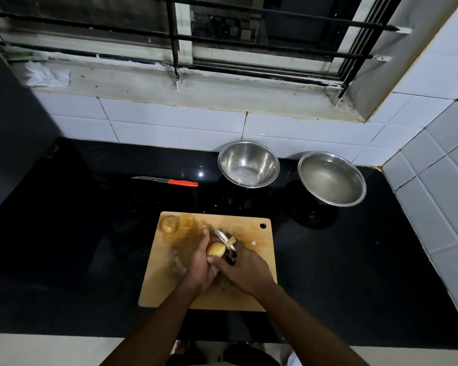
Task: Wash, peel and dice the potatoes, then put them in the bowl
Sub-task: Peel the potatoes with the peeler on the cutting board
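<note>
Over the wooden cutting board (251, 291), my left hand (200, 265) grips a partly peeled yellow potato (216, 250). My right hand (245, 270) grips a dark-handled peeler (224, 240) whose metal blade lies against the potato's far side, with a strip of peel hanging from it. Another potato (169, 223) lies at the board's far left corner. A small pale scrap (253, 243) sits on the board to the right. Two steel bowls stand behind: one empty (248, 163), one holding water (331, 178).
A knife with an orange handle (167, 181) lies on the black counter (77, 233) behind the board to the left. A tiled wall and a barred window close off the back, and tiles run along the right side. A dark cabinet stands at the left.
</note>
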Demonstrator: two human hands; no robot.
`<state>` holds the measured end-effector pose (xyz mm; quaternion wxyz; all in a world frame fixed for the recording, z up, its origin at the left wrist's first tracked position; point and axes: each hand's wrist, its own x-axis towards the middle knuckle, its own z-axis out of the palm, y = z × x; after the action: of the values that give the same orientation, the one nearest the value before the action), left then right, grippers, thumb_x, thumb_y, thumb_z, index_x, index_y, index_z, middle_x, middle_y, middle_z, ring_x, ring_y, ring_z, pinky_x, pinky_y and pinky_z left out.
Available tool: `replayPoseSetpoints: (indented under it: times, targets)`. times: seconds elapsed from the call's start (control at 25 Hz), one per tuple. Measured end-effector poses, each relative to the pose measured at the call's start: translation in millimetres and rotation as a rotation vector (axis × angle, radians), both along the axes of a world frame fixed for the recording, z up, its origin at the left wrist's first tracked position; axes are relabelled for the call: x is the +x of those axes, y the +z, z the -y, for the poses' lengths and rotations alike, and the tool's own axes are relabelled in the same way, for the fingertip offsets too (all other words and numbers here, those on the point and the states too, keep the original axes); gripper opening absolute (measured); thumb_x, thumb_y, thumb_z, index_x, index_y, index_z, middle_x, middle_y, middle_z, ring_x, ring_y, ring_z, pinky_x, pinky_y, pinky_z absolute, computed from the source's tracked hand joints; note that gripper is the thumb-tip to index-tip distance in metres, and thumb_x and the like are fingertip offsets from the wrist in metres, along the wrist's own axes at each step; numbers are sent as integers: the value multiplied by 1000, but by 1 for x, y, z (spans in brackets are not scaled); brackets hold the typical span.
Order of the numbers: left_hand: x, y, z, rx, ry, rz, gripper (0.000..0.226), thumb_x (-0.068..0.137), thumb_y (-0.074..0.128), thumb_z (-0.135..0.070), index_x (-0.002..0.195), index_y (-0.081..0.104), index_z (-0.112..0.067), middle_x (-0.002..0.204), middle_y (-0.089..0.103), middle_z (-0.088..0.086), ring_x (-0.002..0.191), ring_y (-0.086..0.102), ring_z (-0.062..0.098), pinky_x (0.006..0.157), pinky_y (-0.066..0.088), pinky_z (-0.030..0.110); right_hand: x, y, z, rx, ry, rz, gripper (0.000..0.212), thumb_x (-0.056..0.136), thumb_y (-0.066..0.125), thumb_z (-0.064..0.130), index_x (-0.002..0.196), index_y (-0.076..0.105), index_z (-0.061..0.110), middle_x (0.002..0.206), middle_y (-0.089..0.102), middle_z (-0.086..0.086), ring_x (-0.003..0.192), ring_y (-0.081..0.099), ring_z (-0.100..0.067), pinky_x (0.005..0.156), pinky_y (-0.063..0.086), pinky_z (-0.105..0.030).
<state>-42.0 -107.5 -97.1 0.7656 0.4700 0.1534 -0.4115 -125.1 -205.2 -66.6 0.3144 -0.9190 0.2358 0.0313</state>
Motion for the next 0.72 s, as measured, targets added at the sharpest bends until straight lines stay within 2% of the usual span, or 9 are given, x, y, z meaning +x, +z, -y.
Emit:
replayPoseSetpoints:
  times: [0.12,0.24,0.32,0.4,0.48,0.56,0.6,0.64,0.72]
  targets:
    - [0,-7,-3,146,-85,83,60,91,41,-62,101,65,-7,92,72,14,87,63,26,69,49,36,-4,-2,2,-23,13,-66,100,65,30,98,126,52,23,101,69,7,88,65,-12,72,52,-30]
    - [1,-11,-4,179,-167,132,62,97,29,-62,108,63,-12,89,75,8,83,65,20,65,49,30,-8,-3,-2,-72,27,-73,81,79,34,87,120,53,20,102,68,2,90,64,-16,73,51,-31]
    - [0,-11,-1,209,-164,144,63,101,23,-61,115,61,-12,82,73,5,66,65,12,51,49,21,-10,-5,-7,-103,23,-37,70,87,33,80,121,53,22,101,69,2,90,65,-15,76,53,-33]
    - [-1,-15,1,232,-158,155,63,100,21,-63,112,60,-14,64,66,1,49,57,7,42,45,18,-12,-5,-13,-147,16,-11,63,92,31,74,120,52,22,102,69,1,91,66,-17,79,53,-35]
    - [-1,-15,3,222,-130,171,78,88,29,-80,100,64,-11,57,61,1,47,55,10,44,44,21,-13,-5,-18,-207,21,-1,57,97,28,66,121,52,21,103,70,-1,93,66,-19,79,52,-35]
    - [0,-13,6,149,-138,130,91,70,38,-91,84,68,-7,67,62,10,60,60,20,59,50,30,-12,-5,-24,-257,43,10,52,102,26,57,127,51,19,103,71,-3,93,66,-21,78,49,-35]
    - [0,-11,7,123,-119,90,90,70,37,-89,81,69,-6,71,63,13,65,62,24,65,51,33,-12,-4,-28,-265,48,22,51,102,25,54,130,49,19,102,71,-3,93,66,-22,77,47,-35]
    - [0,-11,8,106,-99,56,90,74,34,-86,84,68,-4,71,64,13,65,64,25,65,53,33,-11,-3,-31,-267,46,32,51,102,24,54,131,48,19,102,71,-3,93,67,-22,77,47,-35]
    - [1,-9,7,67,-108,33,93,77,30,-83,105,64,-1,71,68,12,62,68,23,59,56,29,-11,-3,-32,-242,17,37,53,101,25,60,125,50,20,101,70,-1,92,67,-21,75,46,-34]
